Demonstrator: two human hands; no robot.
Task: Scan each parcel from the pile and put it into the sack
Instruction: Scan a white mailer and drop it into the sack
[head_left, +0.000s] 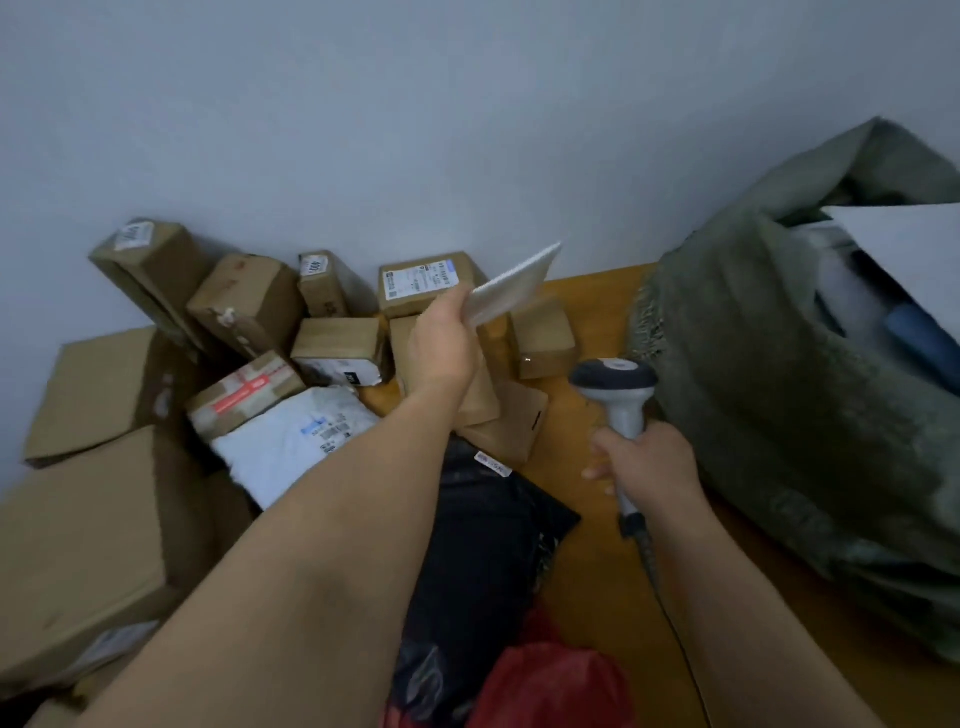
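Observation:
My left hand (441, 345) pinches a flat white envelope parcel (514, 286) by its lower corner and holds it up, tilted, over the pile. My right hand (647, 462) grips the grey handle of a barcode scanner (615, 387), whose dark head points toward the envelope; its cable trails down toward me. The pile of parcels (244, 312) covers the left and back of the wooden surface: several brown cardboard boxes, a white poly mailer (296, 441) and a black poly bag (483, 545). The grey-green sack (769, 374) stands open at the right with parcels inside.
A grey wall (415, 130) backs the pile. The wooden surface (597, 571) shows bare between the black bag and the sack. A red plastic bag (550, 686) lies at the bottom centre. A large white flat parcel (909, 244) sticks out of the sack's mouth.

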